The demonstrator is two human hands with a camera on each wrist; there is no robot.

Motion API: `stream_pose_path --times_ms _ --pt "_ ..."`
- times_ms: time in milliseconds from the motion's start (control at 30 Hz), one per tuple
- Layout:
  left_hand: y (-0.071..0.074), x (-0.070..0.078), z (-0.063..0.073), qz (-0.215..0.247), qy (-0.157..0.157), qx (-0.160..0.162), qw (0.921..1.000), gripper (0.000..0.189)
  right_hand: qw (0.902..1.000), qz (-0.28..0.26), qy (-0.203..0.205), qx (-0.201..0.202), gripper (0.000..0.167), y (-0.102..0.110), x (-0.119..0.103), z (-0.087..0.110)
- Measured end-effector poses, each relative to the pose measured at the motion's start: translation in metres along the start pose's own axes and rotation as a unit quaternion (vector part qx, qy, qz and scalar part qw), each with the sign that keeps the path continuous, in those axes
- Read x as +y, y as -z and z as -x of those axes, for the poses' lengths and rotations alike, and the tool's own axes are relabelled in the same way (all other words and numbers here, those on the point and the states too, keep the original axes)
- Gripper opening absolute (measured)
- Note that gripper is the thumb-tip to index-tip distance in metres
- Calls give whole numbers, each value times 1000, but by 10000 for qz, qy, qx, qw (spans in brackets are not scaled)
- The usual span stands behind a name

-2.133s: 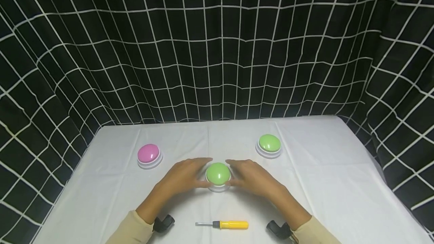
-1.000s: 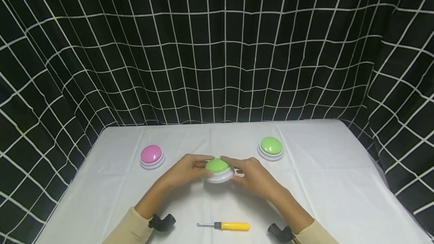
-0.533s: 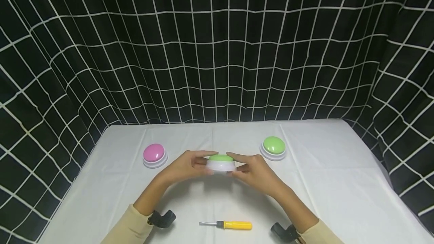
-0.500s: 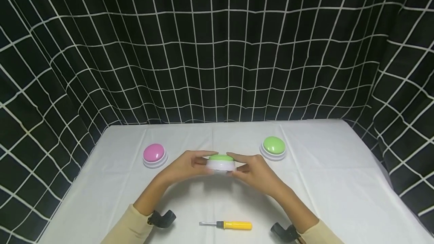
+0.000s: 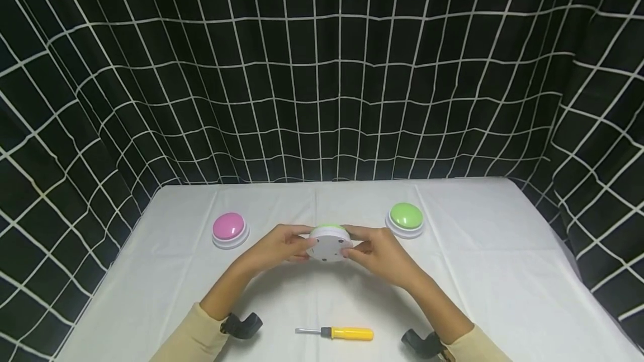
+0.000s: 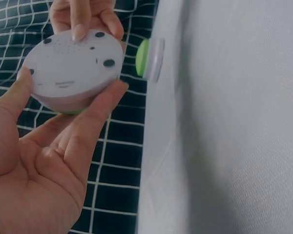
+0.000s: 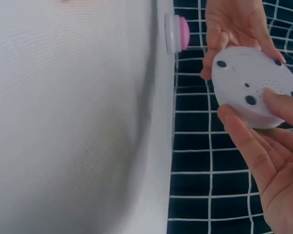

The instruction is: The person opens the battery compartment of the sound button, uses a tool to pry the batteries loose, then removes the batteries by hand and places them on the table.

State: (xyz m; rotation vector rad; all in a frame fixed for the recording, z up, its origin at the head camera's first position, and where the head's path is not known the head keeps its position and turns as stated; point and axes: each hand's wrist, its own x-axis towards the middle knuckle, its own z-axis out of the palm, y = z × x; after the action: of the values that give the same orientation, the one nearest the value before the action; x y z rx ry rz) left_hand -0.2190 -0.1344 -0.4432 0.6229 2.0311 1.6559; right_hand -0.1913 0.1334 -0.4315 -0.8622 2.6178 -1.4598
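Both hands hold a green-topped push-button buzzer above the middle of the table, tilted so its white underside faces the head camera. My left hand grips its left edge, thumb on the underside. On the opposite edge, my right hand pinches it with the thumb pressed to the base. In the left wrist view the buzzer's underside shows dark round spots, a patch of small holes and slots. Most of its green dome is hidden. A yellow-handled screwdriver lies on the cloth nearer the person.
A pink buzzer stands at the left of the white-covered table, and a second green buzzer at the back right. A black curtain with white grid lines hangs behind and on both sides.
The hands have closed on the middle green buzzer, lifted it off the table and tipped it back, so its underside now shows instead of its dome. The screwdriver and other buzzers stay put.
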Motion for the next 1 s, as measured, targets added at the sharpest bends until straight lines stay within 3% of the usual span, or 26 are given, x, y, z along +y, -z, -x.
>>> stream_pose_path --times_ms 300,667,1000 --pt "-3 1 0 527 123 -311 9981 48 9985 -254 -317 355 44 2 -2 -1" --pt "-11 5 -2 1169 344 16 9926 51 9934 -805 -467 676 43 0 -3 -4" --pt "-18 2 -1 1806 439 169 9824 59 9870 -1326 -699 581 51 0 -9 -2"
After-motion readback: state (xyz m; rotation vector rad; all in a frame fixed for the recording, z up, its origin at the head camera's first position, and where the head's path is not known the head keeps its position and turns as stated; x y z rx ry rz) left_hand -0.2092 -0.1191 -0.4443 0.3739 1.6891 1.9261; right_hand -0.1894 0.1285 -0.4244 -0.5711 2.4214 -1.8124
